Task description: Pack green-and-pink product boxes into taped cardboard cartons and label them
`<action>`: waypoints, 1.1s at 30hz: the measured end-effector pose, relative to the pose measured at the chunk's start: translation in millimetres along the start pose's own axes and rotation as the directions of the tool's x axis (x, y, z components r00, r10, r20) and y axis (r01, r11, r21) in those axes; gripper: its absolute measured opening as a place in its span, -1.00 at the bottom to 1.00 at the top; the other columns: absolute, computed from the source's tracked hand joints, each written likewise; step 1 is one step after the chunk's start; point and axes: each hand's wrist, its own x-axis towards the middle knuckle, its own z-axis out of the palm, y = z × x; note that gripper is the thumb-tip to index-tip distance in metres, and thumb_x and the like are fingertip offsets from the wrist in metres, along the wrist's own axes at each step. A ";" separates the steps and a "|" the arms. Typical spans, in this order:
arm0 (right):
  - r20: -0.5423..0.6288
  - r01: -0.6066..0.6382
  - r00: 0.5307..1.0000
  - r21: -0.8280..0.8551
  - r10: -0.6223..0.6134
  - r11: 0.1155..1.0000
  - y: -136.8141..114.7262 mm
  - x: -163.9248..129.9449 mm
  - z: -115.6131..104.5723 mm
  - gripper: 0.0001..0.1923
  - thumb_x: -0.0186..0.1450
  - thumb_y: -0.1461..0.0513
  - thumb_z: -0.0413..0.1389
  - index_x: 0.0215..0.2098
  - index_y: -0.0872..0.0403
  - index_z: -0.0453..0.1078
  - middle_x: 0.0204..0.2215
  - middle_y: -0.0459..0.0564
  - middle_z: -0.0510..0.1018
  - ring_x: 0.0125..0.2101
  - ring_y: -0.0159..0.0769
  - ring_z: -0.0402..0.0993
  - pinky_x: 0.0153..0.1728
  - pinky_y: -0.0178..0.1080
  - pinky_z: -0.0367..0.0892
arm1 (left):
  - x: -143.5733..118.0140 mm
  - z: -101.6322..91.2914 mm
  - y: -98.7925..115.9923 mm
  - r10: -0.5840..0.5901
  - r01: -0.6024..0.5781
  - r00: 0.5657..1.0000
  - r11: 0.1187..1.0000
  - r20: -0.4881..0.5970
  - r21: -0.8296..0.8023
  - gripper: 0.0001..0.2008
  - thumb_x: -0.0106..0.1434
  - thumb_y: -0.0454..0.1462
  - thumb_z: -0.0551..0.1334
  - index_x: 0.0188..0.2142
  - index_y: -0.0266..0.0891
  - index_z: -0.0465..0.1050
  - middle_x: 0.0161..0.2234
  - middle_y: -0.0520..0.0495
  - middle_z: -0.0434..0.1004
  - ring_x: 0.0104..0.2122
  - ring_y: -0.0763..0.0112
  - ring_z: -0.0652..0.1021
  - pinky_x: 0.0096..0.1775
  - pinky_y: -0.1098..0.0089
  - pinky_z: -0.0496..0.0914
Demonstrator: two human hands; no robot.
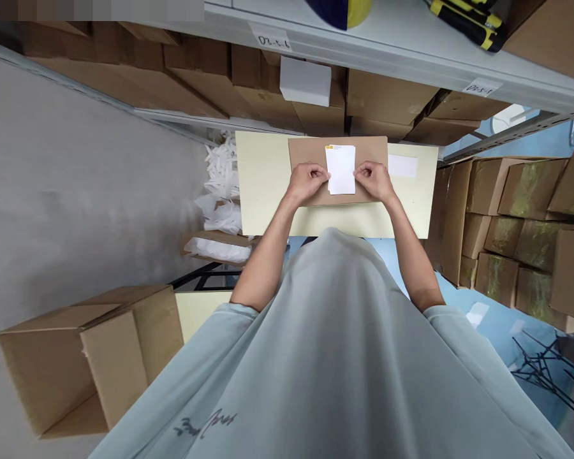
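Now both hands [342, 180] on paper [341, 169].

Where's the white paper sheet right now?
Head view, centre: the white paper sheet lies on the brown cardboard piece atop the pale table, pinched between left hand and right hand.

A white paper [341, 169] is pinched at both edges by the left hand [307, 181] and right hand [374, 179] over a brown cardboard sheet [310, 153].

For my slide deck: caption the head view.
Both hands, left and right, pinch a white paper over a brown board on a pale table.
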 end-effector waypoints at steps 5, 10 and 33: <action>-0.009 0.019 1.000 -0.002 -0.019 1.000 0.7 -0.5 1.0 -0.86 0.33 0.16 0.23 -0.33 0.05 0.54 -0.38 -0.07 0.62 -0.36 -0.26 0.42 -0.22 -0.18 0.37 | 0.6 1.0 -0.5 0.024 -0.024 1.000 0.999 -0.003 0.023 -0.92 0.27 -0.30 0.41 -0.36 -0.23 0.69 -0.25 -0.08 0.75 -0.32 0.34 0.54 -0.18 0.33 0.44; -0.001 0.052 0.999 -0.032 -0.052 0.998 1.6 -1.6 0.6 -0.85 0.35 0.14 0.24 -0.33 0.04 0.53 -0.36 -0.06 0.61 -0.35 -0.25 0.43 -0.19 -0.17 0.40 | 0.9 3.5 -1.8 0.020 -0.019 1.000 0.999 -0.021 0.045 -0.93 0.27 -0.32 0.40 -0.36 -0.22 0.68 -0.26 -0.08 0.72 -0.33 0.33 0.52 -0.18 0.31 0.44; 0.010 0.120 0.993 -0.233 -0.121 0.965 -3.0 -4.3 2.7 -0.84 0.43 0.27 0.18 -0.34 -0.01 0.49 -0.33 -0.03 0.56 -0.21 -0.14 0.46 0.05 -0.09 0.41 | -2.3 9.0 0.5 0.026 -0.020 0.998 0.995 -0.060 0.097 -0.93 0.29 -0.30 0.40 -0.35 -0.19 0.66 -0.25 -0.10 0.65 -0.29 0.27 0.52 -0.04 0.22 0.47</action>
